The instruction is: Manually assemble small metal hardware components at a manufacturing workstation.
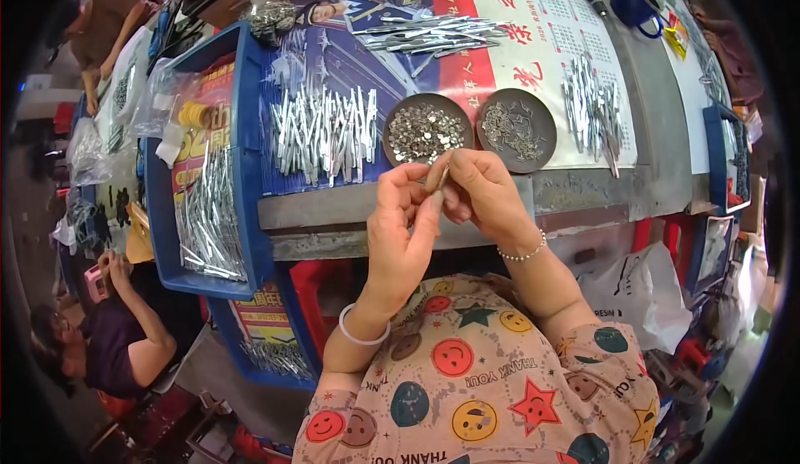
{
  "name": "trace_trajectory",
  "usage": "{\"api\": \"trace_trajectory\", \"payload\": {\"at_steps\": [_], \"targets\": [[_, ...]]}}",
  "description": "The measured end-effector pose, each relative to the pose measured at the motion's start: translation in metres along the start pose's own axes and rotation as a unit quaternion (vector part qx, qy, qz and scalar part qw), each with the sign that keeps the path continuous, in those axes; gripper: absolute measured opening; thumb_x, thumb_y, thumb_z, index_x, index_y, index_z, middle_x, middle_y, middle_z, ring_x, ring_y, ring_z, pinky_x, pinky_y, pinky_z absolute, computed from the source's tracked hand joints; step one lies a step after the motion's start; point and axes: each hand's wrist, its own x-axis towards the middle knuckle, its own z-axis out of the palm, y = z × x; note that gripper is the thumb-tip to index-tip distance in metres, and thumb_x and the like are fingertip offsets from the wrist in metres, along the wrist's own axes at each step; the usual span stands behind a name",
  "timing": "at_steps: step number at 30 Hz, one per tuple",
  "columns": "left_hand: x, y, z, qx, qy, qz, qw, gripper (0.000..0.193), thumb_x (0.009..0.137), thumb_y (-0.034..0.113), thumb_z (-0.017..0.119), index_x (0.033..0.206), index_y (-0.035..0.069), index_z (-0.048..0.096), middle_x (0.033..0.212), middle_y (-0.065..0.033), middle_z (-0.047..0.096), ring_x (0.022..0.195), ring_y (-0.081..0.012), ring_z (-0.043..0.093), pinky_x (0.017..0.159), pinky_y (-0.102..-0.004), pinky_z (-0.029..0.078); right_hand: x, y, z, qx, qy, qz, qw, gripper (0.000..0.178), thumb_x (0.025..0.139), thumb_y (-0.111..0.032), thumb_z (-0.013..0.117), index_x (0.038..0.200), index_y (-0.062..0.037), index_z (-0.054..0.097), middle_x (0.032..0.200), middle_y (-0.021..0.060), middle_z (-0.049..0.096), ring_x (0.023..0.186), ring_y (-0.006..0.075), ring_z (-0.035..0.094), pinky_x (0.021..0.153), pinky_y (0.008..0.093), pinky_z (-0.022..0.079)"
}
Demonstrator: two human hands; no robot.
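Observation:
My left hand (400,222) and my right hand (486,191) meet over the table's front edge, fingertips pinched together. Whatever small piece sits between them is mostly hidden by the fingers. Just beyond them stands a round dark dish (388,141) holding small shiny metal discs (425,129). Beside it, a second round dish (546,143) holds thin little metal pins (508,129). Flat silver metal strips (325,135) lie side by side left of the dishes. More strips (437,36) are heaped farther back, and another group (593,106) lies on the right.
A blue plastic bin (248,114) with a pile of metal strips (210,218) stands at left; a lower bin (275,376) holds more. At the far right are a blue mug (637,4) and a white plastic bag (646,297). A co-worker (108,339) sits at lower left.

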Motion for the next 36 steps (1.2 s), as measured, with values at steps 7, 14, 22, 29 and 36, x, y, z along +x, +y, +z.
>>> {"api": "trace_trajectory", "payload": {"at_steps": [7, 14, 22, 29, 36], "targets": [[-0.002, -0.007, 0.004, 0.157, 0.064, 0.094, 0.981, 0.027, 0.090, 0.001, 0.055, 0.115, 0.000, 0.046, 0.083, -0.0035, 0.061, 0.071, -0.0066, 0.055, 0.064, -0.0186, 0.042, 0.001, -0.001, -0.002, -0.046, -0.001, -0.011, 0.999, 0.039, 0.098, -0.032, 0.045, 0.087, 0.0010, 0.063, 0.058, -0.0025, 0.050, 0.047, 0.0030, 0.043, 0.042, 0.0171, 0.034], [-0.007, 0.007, -0.002, 0.247, 0.128, 0.158, 0.947, 0.022, 0.086, 0.001, 0.059, 0.108, 0.001, 0.054, 0.084, -0.0119, 0.064, 0.070, -0.0222, 0.064, 0.063, -0.0315, 0.051, 0.004, -0.003, 0.016, -0.120, 0.029, -0.002, 0.992, 0.025, 0.094, -0.022, 0.053, 0.086, -0.0003, 0.062, 0.060, -0.0005, 0.052, 0.049, 0.0034, 0.046, 0.042, 0.0182, 0.035], [-0.068, 0.055, -0.110, 0.623, 0.236, 0.350, 0.658, 0.026, 0.075, 0.018, 0.073, 0.066, 0.011, 0.049, 0.069, -0.0063, 0.054, 0.098, -0.0305, 0.060, 0.102, -0.0570, 0.023, 0.002, 0.013, -0.004, -0.009, 0.036, -0.009, 0.999, 0.021, 0.095, -0.019, 0.050, 0.084, -0.0014, 0.052, 0.056, -0.0024, 0.040, 0.041, 0.0050, 0.034, 0.036, 0.0209, 0.029], [-0.184, 0.117, -0.291, 0.819, 0.362, 0.077, 0.439, 0.032, 0.085, 0.008, 0.053, 0.116, 0.001, 0.054, 0.150, -0.0130, 0.022, 0.135, -0.0437, 0.022, 0.096, -0.0635, 0.034, 0.006, 0.027, 0.003, -0.025, -0.031, -0.012, 0.999, 0.022, 0.097, -0.023, 0.049, 0.084, -0.0047, 0.050, 0.057, -0.0034, 0.040, 0.041, 0.0028, 0.033, 0.035, 0.0182, 0.026], [-0.398, 0.109, -0.352, 0.773, 0.514, -0.114, 0.353, 0.016, 0.078, 0.003, 0.052, 0.064, -0.003, 0.058, 0.151, -0.0097, 0.022, 0.138, -0.0372, 0.018, 0.097, -0.0705, 0.026, 0.007, 0.041, -0.008, -0.037, -0.092, 0.015, 0.995, 0.018, 0.097, -0.021, 0.047, 0.088, -0.0060, 0.053, 0.057, -0.0037, 0.042, 0.040, 0.0040, 0.035, 0.034, 0.0193, 0.028]]}}
